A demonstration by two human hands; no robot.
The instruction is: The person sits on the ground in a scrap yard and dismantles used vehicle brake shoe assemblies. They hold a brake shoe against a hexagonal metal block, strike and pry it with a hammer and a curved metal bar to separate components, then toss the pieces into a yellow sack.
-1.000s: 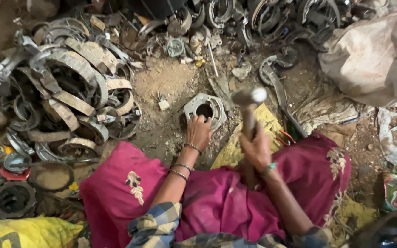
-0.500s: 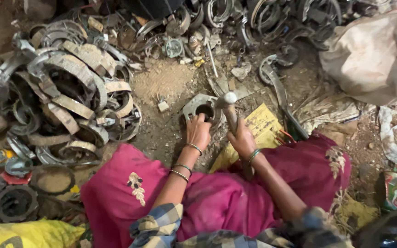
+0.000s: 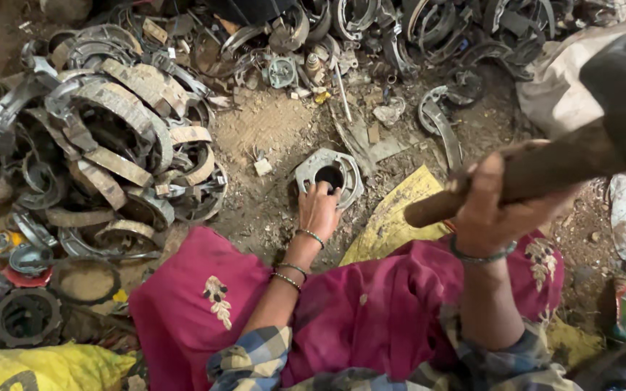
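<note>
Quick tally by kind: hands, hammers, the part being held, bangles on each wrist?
Hands: 2, left hand and right hand
Hammer: 1, hammer raised in the right hand
Round metal part: 1, metal housing under the left hand
Bangles: 4, three on the left arm, one on the right wrist
Total: 8

— Where are the hands?

— The left hand (image 3: pixel 319 210) rests its fingers on the near rim of a round metal part (image 3: pixel 330 174) with a dark centre hole, lying on the dirt. The right hand (image 3: pixel 488 210) grips a wooden hammer handle (image 3: pixel 523 174) raised at about two o'clock; its head (image 3: pixel 624 87) is blurred, probably metal.

— And around them?

— A heap of curved metal bands (image 3: pixel 110 137) lies at ten o'clock, more scrap (image 3: pixel 414 29) at twelve. A yellow sheet (image 3: pixel 393 217) lies just beside the part, and pink cloth (image 3: pixel 342 304) covers the lap.
</note>
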